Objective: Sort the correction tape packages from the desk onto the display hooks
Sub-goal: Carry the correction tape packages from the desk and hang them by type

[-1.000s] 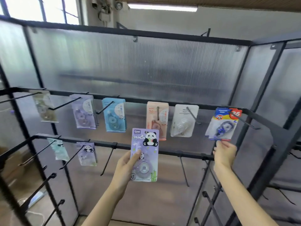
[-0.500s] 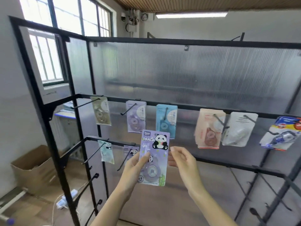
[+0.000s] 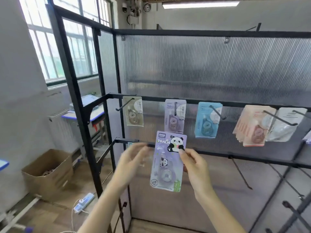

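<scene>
A purple panda correction tape package [image 3: 168,163] hangs upright in front of the rack's lower rail [image 3: 252,159]. My right hand [image 3: 195,167] pinches its right edge near the panda picture. My left hand [image 3: 133,162] is blurred, just left of the package, with its fingers spread and nothing in them. On the upper rail's hooks hang a beige package [image 3: 133,113], a purple one [image 3: 175,116], a blue one [image 3: 207,120], a pink one [image 3: 252,126] and a white one [image 3: 284,126].
The black display rack [image 3: 75,91] has a ribbed translucent back panel. Bare hooks [image 3: 240,174] stick out from the lower rail at the right. On the floor at the left sit a cardboard box [image 3: 48,172] and a power strip [image 3: 84,200].
The panda package passed from my left hand to my right hand. My left hand let go and moved off to the left. The view swung left along the rack.
</scene>
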{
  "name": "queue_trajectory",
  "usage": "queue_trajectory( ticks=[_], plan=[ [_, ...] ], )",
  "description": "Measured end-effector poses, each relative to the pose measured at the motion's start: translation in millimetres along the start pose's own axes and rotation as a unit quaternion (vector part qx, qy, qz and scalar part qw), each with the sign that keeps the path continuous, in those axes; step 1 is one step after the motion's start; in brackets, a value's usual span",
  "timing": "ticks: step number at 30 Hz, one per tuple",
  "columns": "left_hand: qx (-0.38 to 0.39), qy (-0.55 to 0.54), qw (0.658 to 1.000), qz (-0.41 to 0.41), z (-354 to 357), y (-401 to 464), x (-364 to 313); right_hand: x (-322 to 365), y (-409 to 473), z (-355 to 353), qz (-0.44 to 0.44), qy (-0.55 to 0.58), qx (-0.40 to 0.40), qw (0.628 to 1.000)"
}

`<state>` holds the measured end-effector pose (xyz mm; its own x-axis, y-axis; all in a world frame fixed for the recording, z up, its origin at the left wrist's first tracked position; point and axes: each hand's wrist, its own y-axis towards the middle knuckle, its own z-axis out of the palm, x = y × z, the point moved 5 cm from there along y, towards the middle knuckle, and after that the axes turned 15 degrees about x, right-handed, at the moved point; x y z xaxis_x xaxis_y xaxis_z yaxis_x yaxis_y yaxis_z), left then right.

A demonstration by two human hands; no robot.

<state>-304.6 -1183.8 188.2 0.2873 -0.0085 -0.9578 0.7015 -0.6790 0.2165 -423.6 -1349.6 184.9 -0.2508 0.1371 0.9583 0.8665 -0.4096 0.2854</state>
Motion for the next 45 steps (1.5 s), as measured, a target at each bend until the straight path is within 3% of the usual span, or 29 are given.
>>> queue_trajectory(
  ticks=[2, 5, 14, 33, 45],
  plan=[
    [-0.063, 0.104, 0.992, 0.034, -34, 5, -18, -12, -4, 0, 0.016, -0.007, -0.005, 1.0],
    [-0.132, 0.176, 0.974, 0.06, -74, 21, -43, -45, -13, 0, 0.066, -0.027, 0.011, 0.997],
    [-0.103, 0.291, 0.947, 0.09, -76, 66, -68, -130, -20, 1, 0.194, -0.068, 0.009, 0.979],
    [-0.144, 0.286, 0.939, 0.127, -75, 68, -57, -142, -10, 8, 0.198, -0.1, 0.004, 0.975],
    [-0.167, 0.288, 0.935, 0.121, -73, 69, -57, -177, 22, -5, 0.262, -0.1, -0.013, 0.96]
  ],
)
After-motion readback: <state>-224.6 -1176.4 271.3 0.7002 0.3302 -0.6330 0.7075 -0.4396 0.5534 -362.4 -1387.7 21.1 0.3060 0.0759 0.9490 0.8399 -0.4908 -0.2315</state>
